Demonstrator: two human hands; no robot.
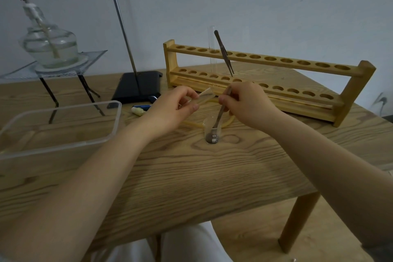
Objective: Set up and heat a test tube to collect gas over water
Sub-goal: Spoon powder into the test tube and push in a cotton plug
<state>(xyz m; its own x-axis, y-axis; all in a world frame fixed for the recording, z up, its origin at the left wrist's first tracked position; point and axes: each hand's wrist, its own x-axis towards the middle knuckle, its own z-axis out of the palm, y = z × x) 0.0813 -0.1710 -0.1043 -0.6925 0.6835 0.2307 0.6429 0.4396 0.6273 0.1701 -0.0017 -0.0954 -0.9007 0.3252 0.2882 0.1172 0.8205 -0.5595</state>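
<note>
beaker [212, 132] print too blurred to read.

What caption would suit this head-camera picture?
Right hand dips a metal spatula into a small beaker; left hand holds a test tube.

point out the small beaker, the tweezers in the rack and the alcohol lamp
small beaker [212, 134], head view, lower glass wall
tweezers [223, 52], head view, middle of the metal arms
alcohol lamp [51, 45], head view, glass body
</note>
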